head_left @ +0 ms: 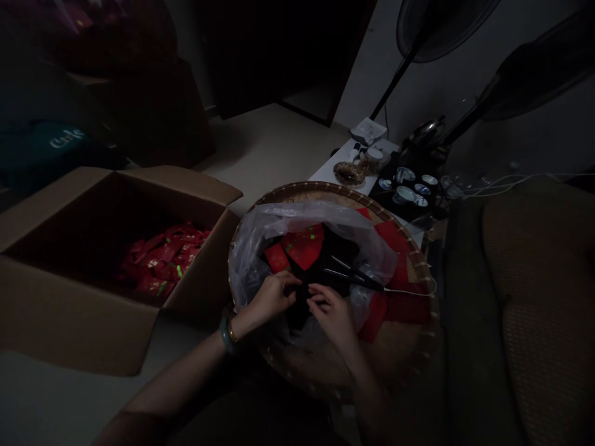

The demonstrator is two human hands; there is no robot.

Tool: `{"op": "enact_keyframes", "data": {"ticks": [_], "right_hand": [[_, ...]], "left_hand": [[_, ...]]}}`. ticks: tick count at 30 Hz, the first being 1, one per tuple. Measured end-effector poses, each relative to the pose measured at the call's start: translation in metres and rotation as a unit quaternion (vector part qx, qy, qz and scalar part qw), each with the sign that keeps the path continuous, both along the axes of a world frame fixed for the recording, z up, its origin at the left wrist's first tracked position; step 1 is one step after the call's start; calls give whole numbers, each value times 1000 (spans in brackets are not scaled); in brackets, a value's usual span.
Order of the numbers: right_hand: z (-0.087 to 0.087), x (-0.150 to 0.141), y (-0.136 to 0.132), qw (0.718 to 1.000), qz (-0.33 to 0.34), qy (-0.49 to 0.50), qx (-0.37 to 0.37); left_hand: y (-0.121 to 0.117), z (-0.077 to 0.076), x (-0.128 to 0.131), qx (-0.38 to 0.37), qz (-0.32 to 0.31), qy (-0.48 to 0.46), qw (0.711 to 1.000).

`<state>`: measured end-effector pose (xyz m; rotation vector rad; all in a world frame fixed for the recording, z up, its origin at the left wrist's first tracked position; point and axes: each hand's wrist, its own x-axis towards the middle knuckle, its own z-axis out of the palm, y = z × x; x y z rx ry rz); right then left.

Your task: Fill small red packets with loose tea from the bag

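Observation:
My left hand, with bracelets at the wrist, hovers over a clear plastic bag, its fingers pinched. My right hand faces it, fingertips closed and close to the left ones. Whatever lies between the fingertips is too dark to make out. The bag's mouth is spread open around a dark heap. On the heap lie a red piece with gold and green print and a smaller red packet. A black two-pronged tool with a white cord rests to the right of my hands.
The bag sits in a round bamboo tray with red sheets at its right. An open cardboard box at left holds many red packets. Behind are a low table with small cups and fans; a woven seat stands right.

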<state>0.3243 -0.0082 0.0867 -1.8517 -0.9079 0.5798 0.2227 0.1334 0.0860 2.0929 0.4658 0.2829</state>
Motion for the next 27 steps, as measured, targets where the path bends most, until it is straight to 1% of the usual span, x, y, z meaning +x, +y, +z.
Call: {"op": "enact_keyframes", "data": {"ticks": [2,5,6,8,10,12,14,16,17,19,21,22,24,25,27], "right_hand": [[6,-1,1,995,21,-94,-5],[10,-4,2,970,51,-235,-30],[10,-5,2,963,60,-260,-38],[8,-6,2,956,81,-276,-51],[4,-6,1,954,103,-276,-56],[-1,-4,1,953,118,-274,-49],[-5,-1,1,960,115,-255,-30],[-7,4,1,972,93,-213,-9],[-8,6,0,979,79,-189,-1],[-9,11,-2,989,48,-141,8],[-10,16,-5,995,11,-96,4],[-10,18,-6,997,-6,-73,-1],[-8,22,-8,999,-23,-36,-10],[-6,24,-9,999,-16,-28,-15],[0,29,-10,998,24,-40,-36]], "left_hand": [[0,0,0,-5,-1,-11,1000],[0,1,-1,-10,3,-20,1000],[0,1,-1,-11,5,-20,1000],[-1,3,-1,-13,12,-19,1000],[-2,4,-1,-20,18,-21,999],[-3,5,-1,-48,28,-15,998],[-2,4,-1,-87,37,-11,995],[1,3,-2,-115,31,-26,992],[3,1,-3,-126,15,-37,991],[7,-3,-4,-160,-42,-35,986],[9,-9,-3,-214,-104,7,971],[9,-11,-2,-239,-125,34,962],[7,-15,1,-276,-134,74,949],[6,-16,3,-288,-130,83,945],[3,-16,6,-303,-115,85,942]]}}
